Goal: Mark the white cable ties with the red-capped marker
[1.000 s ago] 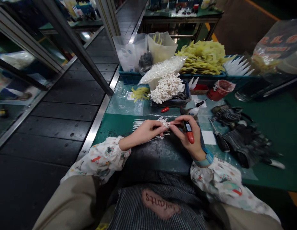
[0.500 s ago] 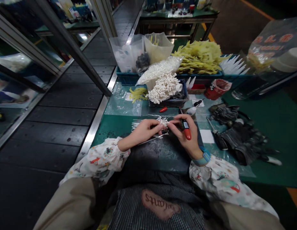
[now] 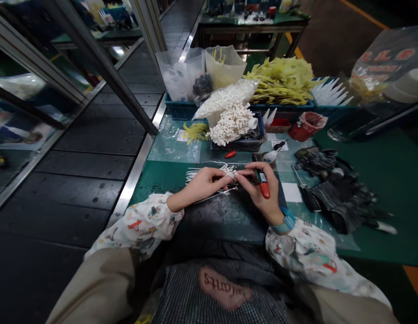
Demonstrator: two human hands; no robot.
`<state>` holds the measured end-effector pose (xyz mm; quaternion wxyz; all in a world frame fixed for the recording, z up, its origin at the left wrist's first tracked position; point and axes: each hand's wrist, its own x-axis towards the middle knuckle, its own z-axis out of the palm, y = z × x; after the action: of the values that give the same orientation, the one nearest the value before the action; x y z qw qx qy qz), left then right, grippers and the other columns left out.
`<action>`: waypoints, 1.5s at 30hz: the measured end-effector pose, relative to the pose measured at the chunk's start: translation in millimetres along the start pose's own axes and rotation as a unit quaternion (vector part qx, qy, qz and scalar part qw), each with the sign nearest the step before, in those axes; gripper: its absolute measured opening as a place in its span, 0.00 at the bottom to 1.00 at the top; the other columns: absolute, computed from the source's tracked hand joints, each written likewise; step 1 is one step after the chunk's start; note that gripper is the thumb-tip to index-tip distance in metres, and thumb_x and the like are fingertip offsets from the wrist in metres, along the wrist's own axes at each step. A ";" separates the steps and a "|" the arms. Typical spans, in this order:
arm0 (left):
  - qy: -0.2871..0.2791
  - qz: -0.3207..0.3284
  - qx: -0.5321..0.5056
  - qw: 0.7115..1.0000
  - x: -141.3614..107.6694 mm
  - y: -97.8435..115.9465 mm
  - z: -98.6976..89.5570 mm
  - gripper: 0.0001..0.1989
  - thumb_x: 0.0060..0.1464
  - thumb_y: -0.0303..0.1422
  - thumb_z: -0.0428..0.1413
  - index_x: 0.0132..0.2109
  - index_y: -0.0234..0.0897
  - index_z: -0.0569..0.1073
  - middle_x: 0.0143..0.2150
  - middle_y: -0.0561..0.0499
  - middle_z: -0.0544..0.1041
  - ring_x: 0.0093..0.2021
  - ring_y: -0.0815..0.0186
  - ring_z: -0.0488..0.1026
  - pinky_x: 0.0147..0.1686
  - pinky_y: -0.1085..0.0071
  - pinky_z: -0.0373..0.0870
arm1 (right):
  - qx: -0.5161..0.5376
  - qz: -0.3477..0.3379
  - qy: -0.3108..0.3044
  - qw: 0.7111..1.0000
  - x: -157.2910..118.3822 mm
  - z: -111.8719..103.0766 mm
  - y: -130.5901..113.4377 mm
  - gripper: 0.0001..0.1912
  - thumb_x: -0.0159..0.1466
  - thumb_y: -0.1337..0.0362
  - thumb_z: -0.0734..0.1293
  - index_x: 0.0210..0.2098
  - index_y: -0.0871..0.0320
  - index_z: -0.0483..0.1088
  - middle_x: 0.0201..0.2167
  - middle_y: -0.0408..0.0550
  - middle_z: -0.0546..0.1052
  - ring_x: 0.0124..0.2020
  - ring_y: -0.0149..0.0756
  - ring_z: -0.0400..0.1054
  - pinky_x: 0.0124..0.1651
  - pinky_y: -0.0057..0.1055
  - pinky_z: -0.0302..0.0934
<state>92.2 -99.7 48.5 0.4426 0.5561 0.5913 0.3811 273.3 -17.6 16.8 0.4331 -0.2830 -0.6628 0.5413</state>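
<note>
"White sticks (image 3: 229,170), a small bunch of them: where are they?"

"Low over the green bench (image 3: 155,177), in front of the person, knobbed ends showing between the two hands."

"How does the left hand (image 3: 207,183) have them?"

"Thumb and fingers closed narrowly round the bunch; the fingers underneath are hidden."

"And the right hand (image 3: 258,193)?"

"Thumb and forefinger nearly together at the knobbed ends. Whether they pinch one, nobody could tell. That hand also holds a marker (image 3: 263,186), red end toward the person."

"Anything nearby?"

"One red cap (image 3: 230,154), just beyond the bunch."
</note>
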 end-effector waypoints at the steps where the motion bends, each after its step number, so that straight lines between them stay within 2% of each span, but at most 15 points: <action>1: 0.000 -0.002 0.000 1.000 0.1 -0.2 0.1 0.24 0.64 0.47 0.53 0.30 0.31 0.77 0.27 0.50 0.76 0.27 0.70 0.64 0.30 0.71 0.56 | -0.001 0.002 0.000 1.000 0.0 0.4 -0.2 0.18 0.61 0.57 0.78 0.44 0.51 0.69 0.37 0.43 0.83 0.38 0.39 0.82 0.44 0.35 0.78; 9: -0.007 -0.006 -0.004 1.000 -0.3 -0.8 0.8 0.24 0.64 0.48 0.54 0.32 0.31 0.78 0.28 0.48 0.78 0.28 0.69 0.67 0.30 0.72 0.58 | 0.043 0.034 -0.006 0.998 2.3 0.4 0.9 0.21 0.58 0.55 0.79 0.44 0.52 0.68 0.35 0.42 0.84 0.34 0.36 0.81 0.39 0.31 0.78; 18: -0.032 -0.018 0.009 0.999 0.1 -3.5 0.0 0.23 0.63 0.48 0.55 0.37 0.30 0.80 0.28 0.48 0.79 0.27 0.69 0.68 0.28 0.72 0.58 | 0.035 0.009 -0.009 0.999 1.4 1.5 -1.7 0.20 0.60 0.57 0.78 0.43 0.52 0.66 0.34 0.41 0.82 0.33 0.35 0.80 0.39 0.32 0.77; 24: -0.004 -0.002 -0.019 1.000 -1.5 2.5 0.5 0.24 0.64 0.48 0.54 0.31 0.31 0.78 0.28 0.49 0.77 0.28 0.70 0.66 0.30 0.72 0.58 | 0.033 0.004 0.029 0.999 0.3 1.0 4.3 0.19 0.61 0.58 0.78 0.43 0.52 0.66 0.33 0.40 0.81 0.34 0.33 0.79 0.41 0.30 0.75; 28: -0.007 0.019 -0.009 1.000 -1.3 1.4 0.3 0.24 0.65 0.47 0.53 0.30 0.31 0.78 0.27 0.50 0.76 0.28 0.70 0.66 0.31 0.72 0.57 | 0.026 0.003 0.040 0.999 -0.2 2.1 5.7 0.20 0.61 0.56 0.78 0.42 0.52 0.65 0.33 0.41 0.82 0.34 0.35 0.80 0.41 0.32 0.76; 32: -0.017 0.002 -0.012 1.000 -1.4 -0.2 1.2 0.23 0.64 0.48 0.55 0.32 0.31 0.78 0.27 0.49 0.77 0.28 0.69 0.67 0.30 0.72 0.59 | 0.037 0.003 0.020 0.999 0.0 2.9 3.5 0.20 0.61 0.57 0.78 0.43 0.52 0.65 0.34 0.41 0.83 0.34 0.35 0.80 0.41 0.32 0.77; 36: 0.013 -0.001 -0.002 1.000 -2.1 2.0 2.0 0.23 0.64 0.47 0.53 0.33 0.31 0.78 0.26 0.50 0.74 0.27 0.70 0.65 0.28 0.72 0.57 | 0.029 -0.014 0.007 0.999 0.6 3.9 -0.9 0.18 0.62 0.57 0.77 0.44 0.51 0.66 0.36 0.42 0.83 0.36 0.35 0.80 0.41 0.32 0.77; 38: 0.032 0.005 0.005 0.999 -2.5 4.6 0.3 0.22 0.64 0.46 0.53 0.35 0.31 0.80 0.26 0.51 0.73 0.27 0.70 0.64 0.28 0.73 0.57 | 0.015 -0.034 0.025 0.999 -0.1 3.2 -4.2 0.13 0.67 0.57 0.73 0.46 0.51 0.67 0.40 0.44 0.83 0.39 0.36 0.81 0.43 0.35 0.77; 40: 0.050 0.009 0.012 0.999 -3.2 7.9 -3.3 0.22 0.64 0.46 0.53 0.37 0.31 0.81 0.25 0.52 0.72 0.27 0.70 0.62 0.28 0.72 0.56 | -0.011 -0.071 0.047 0.996 -2.0 -0.2 -7.3 0.08 0.73 0.58 0.67 0.50 0.50 0.69 0.40 0.45 0.84 0.38 0.36 0.81 0.43 0.36 0.77; 42: 0.062 0.009 0.018 0.998 -3.8 10.9 -7.5 0.22 0.64 0.45 0.53 0.37 0.31 0.82 0.24 0.53 0.71 0.25 0.71 0.60 0.27 0.72 0.54 | -0.047 -0.133 0.059 0.988 -4.8 -6.4 -8.4 0.11 0.75 0.57 0.63 0.56 0.47 0.70 0.36 0.44 0.83 0.32 0.36 0.80 0.38 0.36 0.77; 45: 0.070 0.011 0.020 0.997 -4.3 12.6 -11.2 0.21 0.64 0.44 0.53 0.36 0.30 0.82 0.24 0.53 0.70 0.25 0.71 0.59 0.26 0.72 0.53 | -0.110 -0.244 0.027 0.963 -9.2 -16.9 -5.1 0.17 0.73 0.54 0.66 0.60 0.45 0.72 0.36 0.46 0.82 0.30 0.40 0.78 0.32 0.40 0.74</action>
<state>85.5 -102.4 64.3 0.3850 0.5431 0.6222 0.4120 292.9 -18.7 19.9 0.5359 -0.1728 -0.7556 0.3348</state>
